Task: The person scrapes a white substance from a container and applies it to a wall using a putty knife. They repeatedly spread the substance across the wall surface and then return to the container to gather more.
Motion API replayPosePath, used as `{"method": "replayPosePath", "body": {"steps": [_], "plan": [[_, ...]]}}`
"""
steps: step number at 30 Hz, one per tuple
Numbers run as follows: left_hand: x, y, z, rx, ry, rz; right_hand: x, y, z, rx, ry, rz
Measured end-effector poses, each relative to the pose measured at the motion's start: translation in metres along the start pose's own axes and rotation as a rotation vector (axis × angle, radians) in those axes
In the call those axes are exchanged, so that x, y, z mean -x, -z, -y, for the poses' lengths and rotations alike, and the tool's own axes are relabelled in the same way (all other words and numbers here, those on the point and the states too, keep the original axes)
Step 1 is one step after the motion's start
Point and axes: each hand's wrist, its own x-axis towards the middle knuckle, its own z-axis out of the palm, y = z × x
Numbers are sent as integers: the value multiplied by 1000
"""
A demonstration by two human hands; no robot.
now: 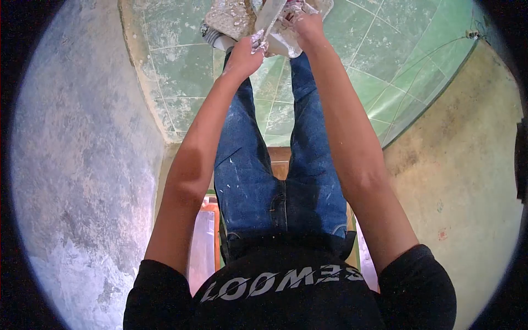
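At the top of the head view, my left hand (247, 57) is closed, its fingers smeared with white paste, around the lower end of a pale flat strip (269, 17). My right hand (309, 25) is bent inward beside it, also smeared with paste. Its fingers are closed; what they hold is hidden by paste and the frame edge. Behind and left of the strip is a paste-spattered, light-coloured board (228, 15). A white rounded edge (289, 46) shows below the hands, above my feet.
Green floor tiles (184, 69) with white smears lie around my legs. A patchy grey-blue wall (82, 137) rises on the left, a yellowish wall (456, 165) on the right. A thin cable (440, 45) runs near the right wall. Behind me is an orange-framed opening (210, 208).
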Motion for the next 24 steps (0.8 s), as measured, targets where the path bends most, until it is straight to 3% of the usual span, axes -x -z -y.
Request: {"method": "replayPosePath", "body": {"steps": [1,4,11,14,16,17,19,20,22,24], "plan": [[2,2,-4,-4,-1,1,7,5,7,-169,-10,79],[9,8,-13,-62,8,-23,19,24,19,-218,-23,213],[16,17,-8,60,24,17,56,62,60,-154,-7,351],[10,13,0,162,32,48,58,69,70,-7,1,266],[8,7,2,233,41,103,52,71,71,230,175,155],[10,5,-4,152,-9,34,52,70,71,229,176,153],[9,3,-8,70,-58,-39,51,59,71,574,375,9],[6,0,-6,65,-55,-5,48,53,63,572,376,10],[6,0,-10,58,-51,27,31,40,36,696,352,-194],[15,9,-30,85,25,57,2,33,-1,725,389,-175]]}}
